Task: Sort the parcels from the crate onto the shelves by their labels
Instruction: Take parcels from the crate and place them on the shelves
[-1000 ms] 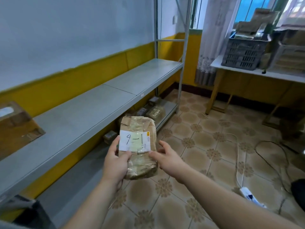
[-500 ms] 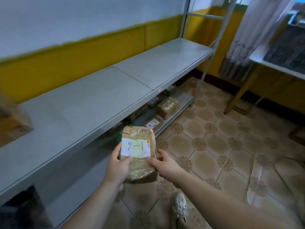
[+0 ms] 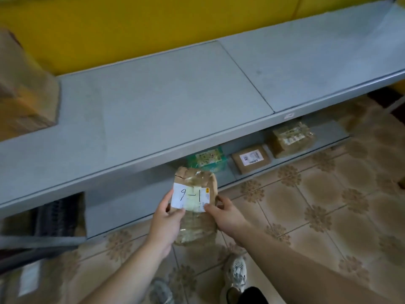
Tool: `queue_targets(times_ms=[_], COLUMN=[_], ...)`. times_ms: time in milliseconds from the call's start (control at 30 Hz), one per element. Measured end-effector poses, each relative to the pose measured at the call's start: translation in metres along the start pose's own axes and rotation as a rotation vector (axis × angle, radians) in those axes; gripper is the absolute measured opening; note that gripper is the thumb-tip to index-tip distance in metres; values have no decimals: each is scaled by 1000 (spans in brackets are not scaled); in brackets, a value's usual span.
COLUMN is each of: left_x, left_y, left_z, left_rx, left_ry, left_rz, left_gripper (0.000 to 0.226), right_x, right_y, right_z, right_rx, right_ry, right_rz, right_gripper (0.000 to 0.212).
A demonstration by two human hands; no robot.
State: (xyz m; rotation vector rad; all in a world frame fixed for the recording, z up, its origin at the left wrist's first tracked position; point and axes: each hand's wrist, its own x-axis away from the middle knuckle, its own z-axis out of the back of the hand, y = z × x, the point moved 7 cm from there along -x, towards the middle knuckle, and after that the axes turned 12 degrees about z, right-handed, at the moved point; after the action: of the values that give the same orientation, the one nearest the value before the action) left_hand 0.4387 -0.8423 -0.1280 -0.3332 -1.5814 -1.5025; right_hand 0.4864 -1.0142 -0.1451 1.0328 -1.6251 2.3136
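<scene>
A long grey upper shelf (image 3: 175, 102) is seen running across the view, with a lower shelf (image 3: 228, 174) beneath it on which a green parcel (image 3: 207, 159) and two brown parcels (image 3: 251, 159) are lined up. A taped brown parcel (image 3: 195, 207) is held above the tiled floor (image 3: 317, 205), just in front of the lower shelf, its white label (image 3: 190, 197) marked "9-1". It is gripped by the left hand (image 3: 168, 220) and right hand (image 3: 225, 216), fingers closed on its sides. The label is best kept facing up and matched to a shelf marking before the parcel is slid in beside the green one.
</scene>
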Motion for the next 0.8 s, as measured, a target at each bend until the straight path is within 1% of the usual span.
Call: queue_targets(times_ms=[133,200,233,333,433,567,700,800], left_x=[-74,-119,-142,-210,-276,-354,-417,-451], left_y=[-24,-41,-49,-78,-109,-134,-148,-149], left_z=[6,10,12,22,29,38,45,53], left_rx=[-17,-21,-21,3,37,102,140,79], left_ry=[58,72,77,113,112,92,73,83], left_rz=[-31,-41,-47,-57,-77,-174,-241,-271], left_gripper=[55,53,55,59,60,59,63,64], right_x=[-76,-115,-134,-196,-261,-342,-404,-429], right_y=[32,52,63,102,139,176,205,213], right_z=[-26,-41,-49,-74,-99,-126,-142,-150], right_rx=[31,67,87,197,277,353,562,877], right_ry=[-44,-78,-97,-115,-123,-114,-97,-67], right_rz=[36,60,74,120,173,281,387,564], right_gripper=[75,64,61,69,75,71,67,63])
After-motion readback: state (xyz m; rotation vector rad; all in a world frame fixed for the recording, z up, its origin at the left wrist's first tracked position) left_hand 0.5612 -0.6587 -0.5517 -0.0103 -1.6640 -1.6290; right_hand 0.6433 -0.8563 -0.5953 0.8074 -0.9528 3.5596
